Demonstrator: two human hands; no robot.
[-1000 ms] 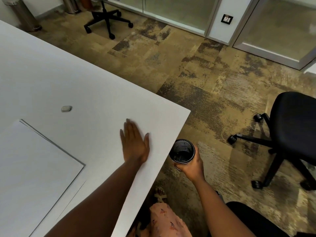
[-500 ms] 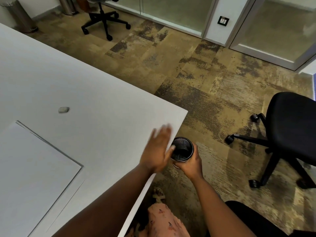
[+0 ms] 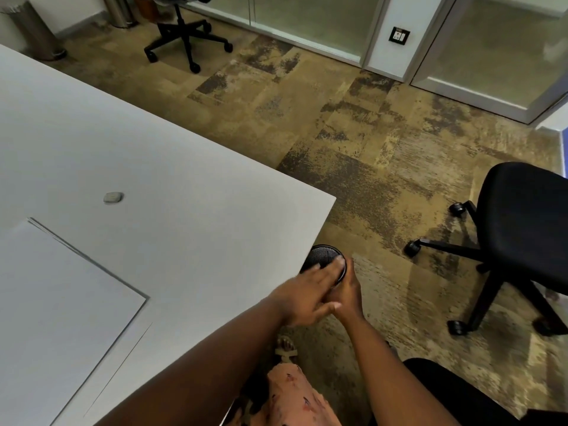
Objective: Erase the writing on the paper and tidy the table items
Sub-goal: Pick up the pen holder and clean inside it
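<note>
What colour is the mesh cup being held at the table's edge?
Black, a fine wire mesh cup, seen in the head view, the only one given.

Eraser (image 3: 113, 197) on table (image 3: 184, 179), behind paper (image 3: 55, 302); cup (image 3: 324, 259) off table's right edge.

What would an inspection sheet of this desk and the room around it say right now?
Surface: white table, corner near the hands.
Job's things: paper sheets stacked at left; eraser lying apart from them; black mesh cup held just off the table edge.
Clutter: nothing seen.
Hands: left hand, fingers straight over the cup's mouth; right hand grips the cup from below.
Cables: nothing seen.
Surroundings: patterned carpet, two office chairs, metal bin, glass partitions.
</note>
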